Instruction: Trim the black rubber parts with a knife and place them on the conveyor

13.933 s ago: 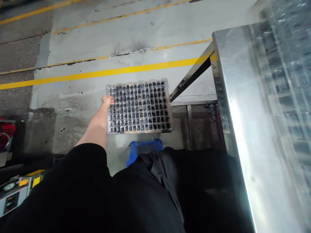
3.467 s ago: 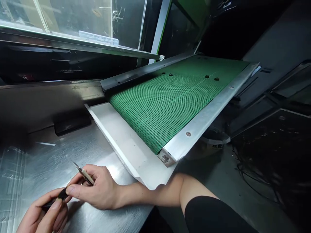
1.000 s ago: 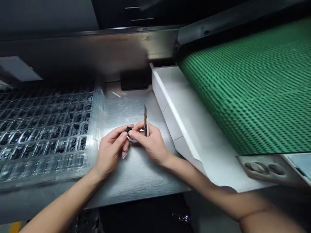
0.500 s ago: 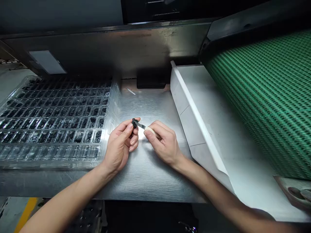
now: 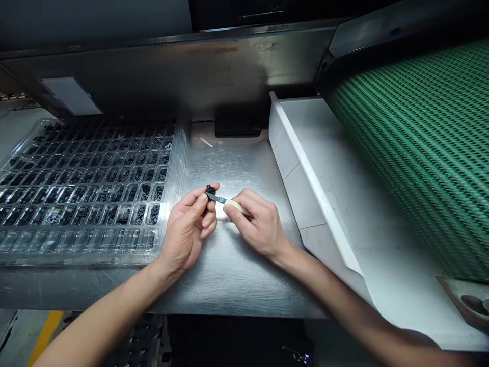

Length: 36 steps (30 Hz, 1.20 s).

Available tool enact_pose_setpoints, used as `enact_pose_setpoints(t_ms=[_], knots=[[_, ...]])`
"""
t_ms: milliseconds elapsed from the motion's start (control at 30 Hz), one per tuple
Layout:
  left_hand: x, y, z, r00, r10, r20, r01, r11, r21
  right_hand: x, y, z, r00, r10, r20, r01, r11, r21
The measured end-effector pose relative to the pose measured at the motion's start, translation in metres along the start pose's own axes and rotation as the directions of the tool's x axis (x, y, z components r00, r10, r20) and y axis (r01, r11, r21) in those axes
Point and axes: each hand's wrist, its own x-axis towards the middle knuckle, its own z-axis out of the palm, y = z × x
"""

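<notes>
Over the metal table, my left hand pinches a small black round part between thumb and fingers. My right hand grips the pale handle of a small knife. Its metal blade points left and lies against the face of the black part. To the left of my left hand, a clear plastic tray holds several black parts in rows of pockets.
A large white bin stands right of my hands, under a sloping green mesh belt. Toward the back lie a thin white strip and a black flat object. A metal wall rises behind.
The knife blade has shifted slightly left and down across the black part, and my right hand has moved a little left with it. The view has shifted slightly. Both holds are the same.
</notes>
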Motion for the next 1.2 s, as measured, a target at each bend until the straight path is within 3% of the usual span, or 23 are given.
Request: enact_pose_setpoints(t_ms=[367, 533, 1033, 1200], knots=[[0.0000, 0.0018, 0.0006, 1.000, -0.006, 0.007, 0.006, 1.000, -0.014, 0.0028, 0.0004, -0.0037, 0.999, 0.054, -0.005, -0.054, 0.998, -0.028], [-0.0004, 0.0011, 0.0008, 1.000, -0.006, -0.016, 0.005, 1.000, -0.012, 0.0019, -0.0023, -0.0020, 0.998, 0.041, 0.039, -0.040, 0.999, -0.021], [0.0005, 0.0013, 0.0004, 0.999, -0.043, -0.001, 0.043, 0.999, -0.011, 0.0020, 0.0010, -0.0007, 0.999, 0.038, 0.031, -0.038, 0.999, -0.015], [0.0025, 0.0008, 0.0000, 0.998, -0.066, 0.016, 0.066, 0.997, -0.039, 0.0039, 0.0019, -0.0040, 0.997, 0.070, -0.026, -0.069, 0.997, 0.035]])
